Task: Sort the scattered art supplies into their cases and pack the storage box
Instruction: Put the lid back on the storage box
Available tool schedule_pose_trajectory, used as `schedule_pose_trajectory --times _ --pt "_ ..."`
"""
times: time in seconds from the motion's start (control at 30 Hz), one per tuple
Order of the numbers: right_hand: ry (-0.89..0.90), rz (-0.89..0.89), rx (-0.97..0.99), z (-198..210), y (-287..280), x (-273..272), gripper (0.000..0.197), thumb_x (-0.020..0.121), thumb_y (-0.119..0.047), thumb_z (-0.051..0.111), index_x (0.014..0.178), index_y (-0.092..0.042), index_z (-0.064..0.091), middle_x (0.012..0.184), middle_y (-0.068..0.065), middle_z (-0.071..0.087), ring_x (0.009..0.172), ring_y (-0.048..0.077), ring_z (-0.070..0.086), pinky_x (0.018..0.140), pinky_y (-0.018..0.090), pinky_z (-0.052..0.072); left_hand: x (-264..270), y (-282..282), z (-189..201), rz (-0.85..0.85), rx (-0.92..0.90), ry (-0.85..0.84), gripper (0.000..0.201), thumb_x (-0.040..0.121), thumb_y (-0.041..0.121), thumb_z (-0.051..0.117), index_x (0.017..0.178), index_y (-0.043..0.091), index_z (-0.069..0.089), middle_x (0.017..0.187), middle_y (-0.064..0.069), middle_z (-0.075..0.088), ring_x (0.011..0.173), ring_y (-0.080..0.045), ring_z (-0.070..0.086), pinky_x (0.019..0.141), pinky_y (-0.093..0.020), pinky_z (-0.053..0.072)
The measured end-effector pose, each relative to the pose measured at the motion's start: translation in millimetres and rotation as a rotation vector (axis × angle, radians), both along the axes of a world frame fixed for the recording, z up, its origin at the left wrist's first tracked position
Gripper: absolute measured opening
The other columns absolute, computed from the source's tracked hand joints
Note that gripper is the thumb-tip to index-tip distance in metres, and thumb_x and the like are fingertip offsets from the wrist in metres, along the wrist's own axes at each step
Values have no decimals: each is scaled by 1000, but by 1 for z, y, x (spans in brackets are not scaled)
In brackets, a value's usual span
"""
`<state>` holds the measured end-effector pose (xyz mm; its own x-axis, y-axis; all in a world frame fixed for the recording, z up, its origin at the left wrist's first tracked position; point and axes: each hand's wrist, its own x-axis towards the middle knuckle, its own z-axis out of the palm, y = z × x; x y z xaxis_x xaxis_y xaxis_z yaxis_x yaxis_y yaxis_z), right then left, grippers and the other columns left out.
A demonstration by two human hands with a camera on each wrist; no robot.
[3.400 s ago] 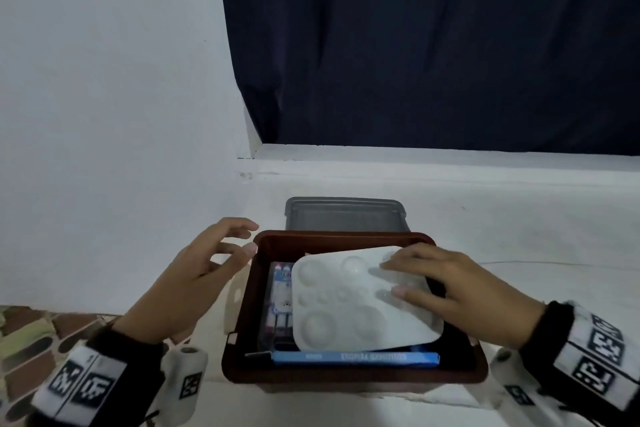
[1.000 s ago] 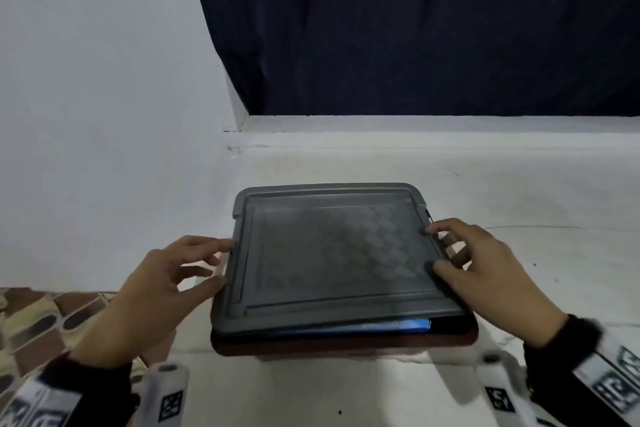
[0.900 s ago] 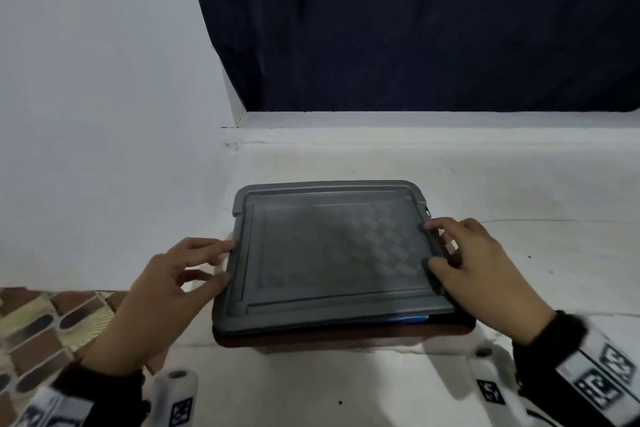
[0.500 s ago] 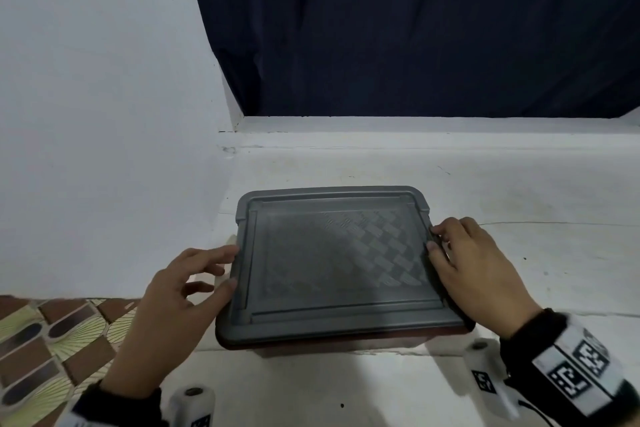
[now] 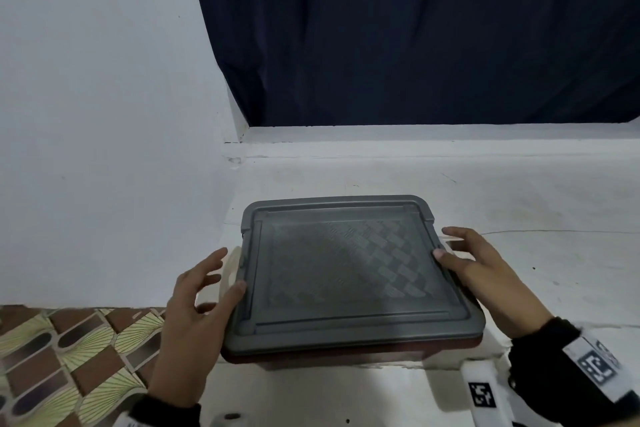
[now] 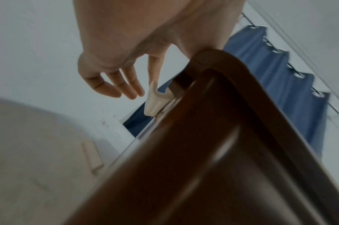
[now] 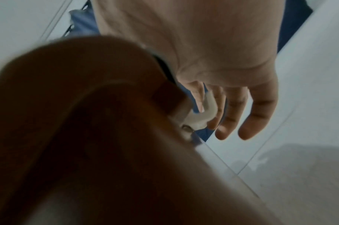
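A brown storage box [image 5: 346, 355] stands on the white surface with its grey patterned lid [image 5: 339, 270] lying flat on top, so its contents are hidden. My left hand [image 5: 230, 270] is at the box's left side, thumb on the lid's edge and loose fingers beside the cream left latch [image 5: 231, 263]. In the left wrist view the index finger touches that latch [image 6: 155, 99] beside the brown wall [image 6: 203, 152]. My right hand [image 5: 443, 243] is at the right side, thumb on the lid's rim. Its fingers lie against the white right latch [image 7: 201, 112].
A white wall [image 5: 104, 114] rises close on the left and a dark blue curtain [image 5: 415, 28] hangs behind. Patterned brown and green tiles [image 5: 69, 357] lie at the lower left. White floor [image 5: 536, 201] spreads right of the box.
The box, open 3.4 s ago with a white palette inside, now wears its lid. Over the last second the lid's front edge settled, hiding the blue case, and both hands shifted to the side latches.
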<state>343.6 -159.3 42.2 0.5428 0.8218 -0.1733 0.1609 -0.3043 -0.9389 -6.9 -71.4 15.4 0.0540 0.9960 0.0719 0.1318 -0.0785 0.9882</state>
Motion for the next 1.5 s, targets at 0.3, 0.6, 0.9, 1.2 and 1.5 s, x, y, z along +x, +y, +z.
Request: schedule_pose_trajectory --times 0.3,0.6,0.9,1.2,1.5 --pt "486 103 36 0 -10 -4 37 95 -28 55 118 -1 66 113 21 71 103 37 69 94 45 51 10 -10 13 -187 -453 -511 33 93 15 54 123 13 69 120 -16 70 112 -37 66 88 -57 56" --pt "71 96 108 2 -13 -4 21 99 -17 56 113 -20 71 103 0 76 97 20 72 89 39 54 12 -16 11 -165 -415 -564 36 97 13 50 130 16 64 126 -13 68 117 -34 64 89 -55 56" --pt "278 29 119 4 -15 -6 21 92 -9 63 112 -13 71 102 6 76 91 21 73 71 29 59 9 -13 19 -160 -387 -575 40 92 1 52 128 13 66 123 -11 70 111 -30 68 87 -51 57" --pt "-20 -31 198 -1 -14 -14 25 93 -8 64 109 -22 75 98 -6 77 90 15 72 75 26 56 12 -16 11 -99 120 75 47 100 2 51 141 24 53 145 24 47 137 10 37 118 -22 28" --pt "-483 -52 106 -7 -11 -15 36 91 -14 66 126 -18 67 112 3 69 96 20 64 80 27 42 1 -5 19 -284 223 398 51 98 21 55 146 31 43 149 36 33 142 14 24 119 -16 21"
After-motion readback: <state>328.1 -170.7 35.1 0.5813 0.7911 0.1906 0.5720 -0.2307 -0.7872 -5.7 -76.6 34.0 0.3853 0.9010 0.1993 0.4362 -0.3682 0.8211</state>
